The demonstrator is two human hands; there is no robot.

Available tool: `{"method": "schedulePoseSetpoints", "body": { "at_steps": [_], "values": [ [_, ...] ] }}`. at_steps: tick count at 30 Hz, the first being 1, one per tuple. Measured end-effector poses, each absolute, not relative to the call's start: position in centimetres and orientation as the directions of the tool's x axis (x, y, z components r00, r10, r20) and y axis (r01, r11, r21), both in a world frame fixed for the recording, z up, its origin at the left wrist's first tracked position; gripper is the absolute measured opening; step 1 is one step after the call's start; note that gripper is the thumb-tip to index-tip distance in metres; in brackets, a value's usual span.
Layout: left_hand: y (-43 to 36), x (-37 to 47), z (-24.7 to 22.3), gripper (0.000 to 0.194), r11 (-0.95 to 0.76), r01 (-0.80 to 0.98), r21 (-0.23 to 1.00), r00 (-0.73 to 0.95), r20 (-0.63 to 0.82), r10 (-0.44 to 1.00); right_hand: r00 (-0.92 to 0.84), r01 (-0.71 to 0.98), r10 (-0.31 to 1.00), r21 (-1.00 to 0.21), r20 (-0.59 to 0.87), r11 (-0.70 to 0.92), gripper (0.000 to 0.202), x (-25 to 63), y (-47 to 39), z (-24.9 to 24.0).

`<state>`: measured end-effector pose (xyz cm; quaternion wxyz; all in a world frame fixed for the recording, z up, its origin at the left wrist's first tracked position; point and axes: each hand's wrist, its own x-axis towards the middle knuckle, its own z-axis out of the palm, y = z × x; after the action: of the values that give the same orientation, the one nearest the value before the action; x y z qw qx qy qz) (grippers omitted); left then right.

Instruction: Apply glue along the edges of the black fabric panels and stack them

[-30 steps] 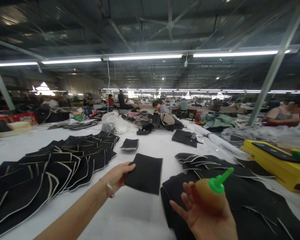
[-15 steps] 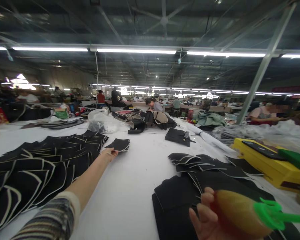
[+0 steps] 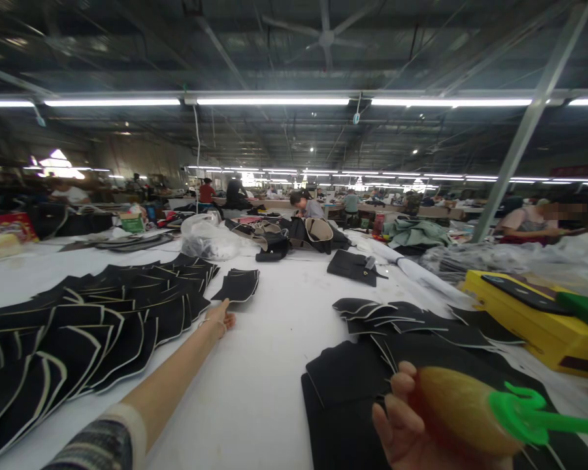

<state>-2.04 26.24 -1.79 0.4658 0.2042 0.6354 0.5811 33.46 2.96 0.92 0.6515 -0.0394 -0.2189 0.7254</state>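
My left hand (image 3: 220, 318) is over the white table (image 3: 264, 365), just below a small stack of black pieces (image 3: 236, 286) with pale edges. Its fingers are bent, and whether a fingertip touches the stack is hard to tell. My right hand (image 3: 402, 418) is wrapped round an amber bottle (image 3: 460, 408) with a green nozzle, tilted to the right. Below the bottle lie large black panels (image 3: 347, 385). Many overlapping black pieces (image 3: 127, 320) spread across the left side.
A yellow box (image 3: 534, 326) stands at the right beside clear plastic wrap. Farther back are a black flap piece (image 3: 355, 266), a plastic bag (image 3: 206, 236) and black-and-beige bag parts (image 3: 313, 234). People sit at far tables; a slanted metal post (image 3: 529, 124) rises at right.
My left hand has drawn back a little from the small stack, which it was touching. The view has shifted slightly. My right hand still holds the bottle.
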Motion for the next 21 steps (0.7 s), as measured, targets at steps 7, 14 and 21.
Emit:
{"method": "schedulePoseSetpoints", "body": {
  "at_steps": [7,14,21],
  "values": [
    [18.9,5.3,-1.9,0.022,0.188,0.287,0.939,-0.155,-0.148,0.977,-0.03,-0.97,0.982,-0.241,0.187,0.016,0.056,31.4,1.8,3.3],
    [12.6,15.0,-1.0,0.092,-0.506,0.693,0.514,0.587,0.007,0.81,0.095,-0.968,0.974,-0.21,0.207,0.139,0.054,31.7,1.2,4.6],
    [13.9,14.9,-0.2,0.066,-0.615,0.711,0.341,0.663,-0.034,0.747,0.116,-0.966,0.965,-0.199,0.235,0.165,0.055,32.1,1.3,4.4]
  ]
}}
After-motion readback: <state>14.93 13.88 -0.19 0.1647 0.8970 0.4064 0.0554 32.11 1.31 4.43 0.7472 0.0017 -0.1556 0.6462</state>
